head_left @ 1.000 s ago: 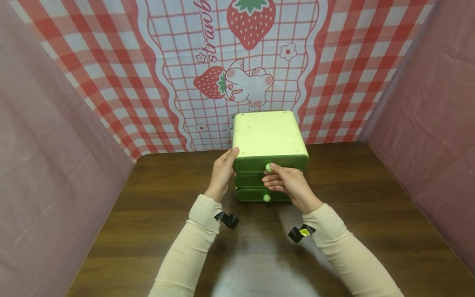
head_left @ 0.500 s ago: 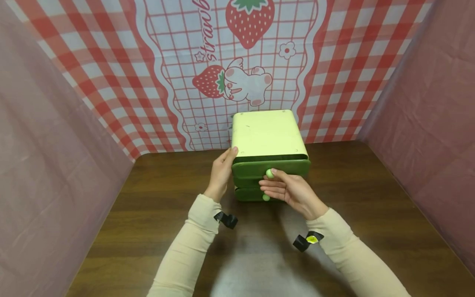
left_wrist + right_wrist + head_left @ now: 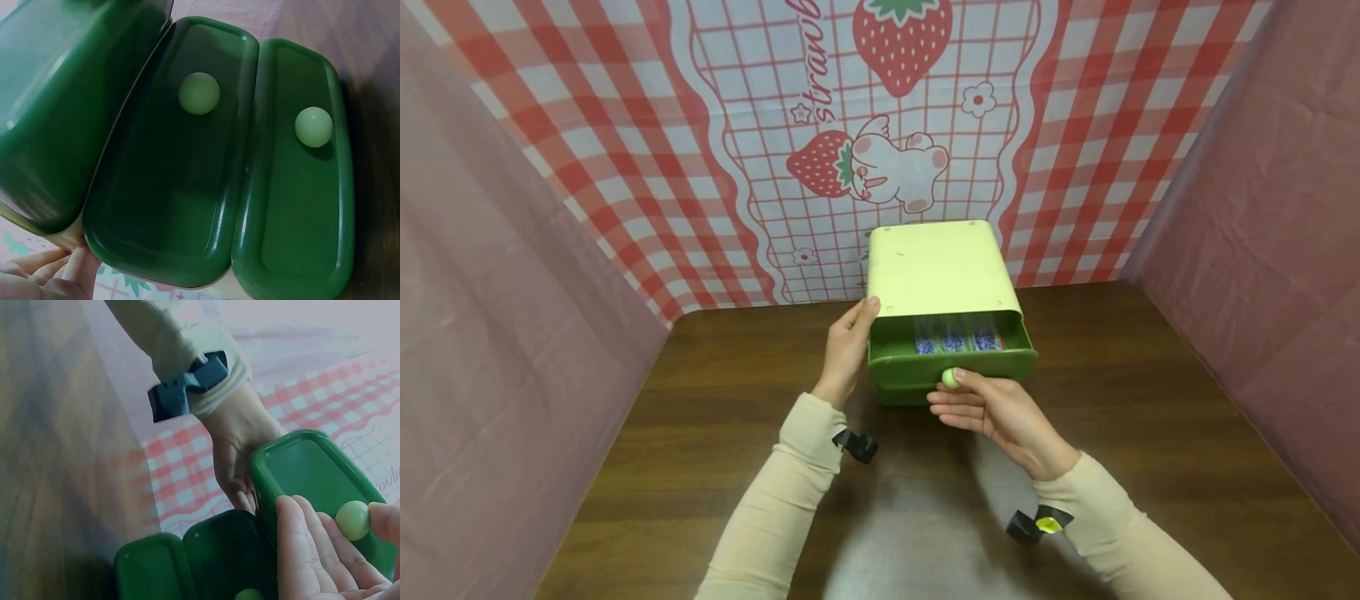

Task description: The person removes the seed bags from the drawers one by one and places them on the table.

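A cabinet with a pale yellow-green top (image 3: pixel 940 267) and three green drawers stands against the back cloth. Its top drawer (image 3: pixel 887 367) is pulled out, showing clear packets with blue-purple print (image 3: pixel 955 342) inside. My right hand (image 3: pixel 1011 417) pinches the round knob (image 3: pixel 950 378) of that drawer between thumb and fingers; in the right wrist view the thumb presses the knob (image 3: pixel 353 520). My left hand (image 3: pixel 847 350) rests against the cabinet's left side, thumb at the front top corner. The middle drawer (image 3: pixel 169 175) and bottom drawer (image 3: pixel 300 206) are closed in the left wrist view.
The cabinet stands on a brown wooden table (image 3: pixel 737 358). Behind it hangs a red-and-white checked cloth (image 3: pixel 1097 167) with strawberry pictures. Pink cloth walls (image 3: pixel 497 292) rise on both sides. Black cameras are strapped to both wrists.
The top drawer has slid out toward me, from closed to partly open, and the packets have come into view. My right hand has moved back with the knob; my left hand has stayed at the side.
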{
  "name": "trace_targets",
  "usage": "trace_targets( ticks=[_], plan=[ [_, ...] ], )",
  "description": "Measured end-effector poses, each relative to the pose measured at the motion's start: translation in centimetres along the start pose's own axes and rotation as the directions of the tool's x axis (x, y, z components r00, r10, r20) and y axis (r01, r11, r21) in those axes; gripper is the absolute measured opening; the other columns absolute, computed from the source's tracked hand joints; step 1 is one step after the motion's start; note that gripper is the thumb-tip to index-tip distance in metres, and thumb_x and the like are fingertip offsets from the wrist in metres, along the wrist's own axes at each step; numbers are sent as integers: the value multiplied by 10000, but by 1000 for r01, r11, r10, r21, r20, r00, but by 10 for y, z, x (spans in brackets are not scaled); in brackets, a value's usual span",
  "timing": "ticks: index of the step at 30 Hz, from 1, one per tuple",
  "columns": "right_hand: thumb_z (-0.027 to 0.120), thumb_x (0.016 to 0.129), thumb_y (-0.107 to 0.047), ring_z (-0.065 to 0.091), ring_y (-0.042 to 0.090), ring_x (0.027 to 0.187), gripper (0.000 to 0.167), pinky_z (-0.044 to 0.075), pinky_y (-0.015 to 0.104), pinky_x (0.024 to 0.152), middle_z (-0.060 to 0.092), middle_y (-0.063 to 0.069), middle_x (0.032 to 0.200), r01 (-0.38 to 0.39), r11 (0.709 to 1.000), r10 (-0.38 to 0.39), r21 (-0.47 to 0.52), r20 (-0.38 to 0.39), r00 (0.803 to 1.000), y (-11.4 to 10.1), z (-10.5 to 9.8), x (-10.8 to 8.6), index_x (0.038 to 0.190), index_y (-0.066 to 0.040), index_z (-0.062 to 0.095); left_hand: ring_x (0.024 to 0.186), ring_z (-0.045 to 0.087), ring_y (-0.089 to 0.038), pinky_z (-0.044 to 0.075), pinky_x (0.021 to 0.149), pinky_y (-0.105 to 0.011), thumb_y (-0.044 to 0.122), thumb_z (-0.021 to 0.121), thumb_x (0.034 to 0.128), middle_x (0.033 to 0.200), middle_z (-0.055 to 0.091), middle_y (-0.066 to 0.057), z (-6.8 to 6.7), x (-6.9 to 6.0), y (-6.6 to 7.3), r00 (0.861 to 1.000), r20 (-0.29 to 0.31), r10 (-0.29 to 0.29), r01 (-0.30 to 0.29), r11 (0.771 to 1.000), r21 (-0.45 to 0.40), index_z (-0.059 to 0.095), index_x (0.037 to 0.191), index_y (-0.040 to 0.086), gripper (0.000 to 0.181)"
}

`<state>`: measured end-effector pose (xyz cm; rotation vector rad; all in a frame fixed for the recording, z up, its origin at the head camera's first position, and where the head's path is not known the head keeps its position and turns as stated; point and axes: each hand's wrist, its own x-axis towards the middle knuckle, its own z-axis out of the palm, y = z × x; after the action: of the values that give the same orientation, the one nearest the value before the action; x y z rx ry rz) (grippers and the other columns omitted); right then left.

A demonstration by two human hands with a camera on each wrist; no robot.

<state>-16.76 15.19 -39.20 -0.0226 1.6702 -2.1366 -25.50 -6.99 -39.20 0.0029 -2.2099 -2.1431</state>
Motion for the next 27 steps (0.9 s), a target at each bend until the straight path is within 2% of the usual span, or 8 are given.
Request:
trace_targets(
  ticks=[11, 23, 27],
  plan=[
    [597, 983, -331, 712, 209, 1034, 398, 563, 399, 948, 748, 88, 1078, 44, 999, -45, -10, -2, 999, 14, 6, -19, 1153, 18, 685, 1416, 412, -235, 321, 1194, -403, 524, 553, 956, 1490, 494, -39, 4, 1, -2, 998, -54, 20, -18, 999, 33, 512, 1426, 107, 629],
    [564, 1004, -286, 695, 271, 1079, 387, 549, 416, 966, 733, 109, 1124, 72, 997, -71, -26, 36, 997, 35, 5, -32, 1169, 52, 652, 1427, 396, -235, 312, 1201, -396, 521, 526, 973, 1506, 473, -38, 3, 0, -4, 998, -32, 48, -47, 998, 31, 490, 1439, 93, 634],
    [562, 1005, -287, 698, 255, 1072, 384, 548, 412, 969, 729, 116, 1135, 72, 997, -72, -17, 34, 997, 37, 5, -33, 1175, 45, 651, 1429, 393, -243, 313, 1200, -399, 516, 515, 981, 1511, 465, -45, 3, -1, -5, 998, -32, 62, -61, 997, 44, 485, 1441, 85, 631]
  ],
)
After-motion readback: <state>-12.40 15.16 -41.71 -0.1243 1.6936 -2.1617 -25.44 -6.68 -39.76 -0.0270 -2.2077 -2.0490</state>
